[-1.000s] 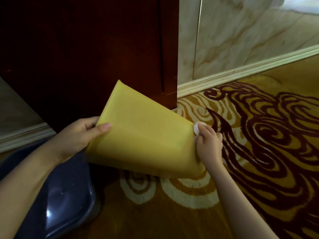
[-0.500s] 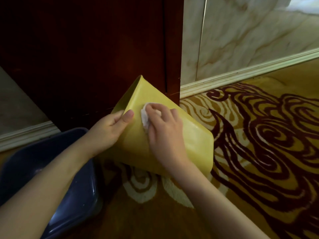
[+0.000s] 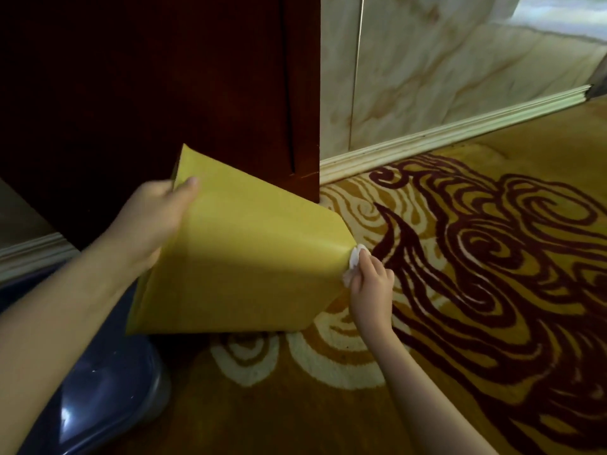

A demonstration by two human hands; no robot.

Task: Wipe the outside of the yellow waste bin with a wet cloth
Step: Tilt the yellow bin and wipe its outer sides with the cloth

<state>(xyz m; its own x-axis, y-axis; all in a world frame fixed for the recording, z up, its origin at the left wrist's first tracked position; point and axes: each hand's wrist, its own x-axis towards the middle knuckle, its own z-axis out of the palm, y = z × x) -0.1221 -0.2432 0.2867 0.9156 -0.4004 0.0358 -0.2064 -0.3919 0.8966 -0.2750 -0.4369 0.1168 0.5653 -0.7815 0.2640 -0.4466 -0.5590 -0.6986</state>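
The yellow waste bin is tipped on its side over the carpet, its open end to the left and its bottom to the right. My left hand grips the rim at the upper left, thumb on the outer wall. My right hand presses a small white wet cloth against the bin's right edge, near the bottom corner. Most of the cloth is hidden under my fingers.
A dark blue plastic basin sits on the floor at lower left, partly under the bin and my left arm. A dark wooden cabinet stands right behind the bin. Marble wall and pale skirting run at the right. Patterned carpet spreads to the right.
My right hand slid the cloth from the bin's upper wall near the rim down to its right bottom edge. The bin has turned, showing its broad side again.
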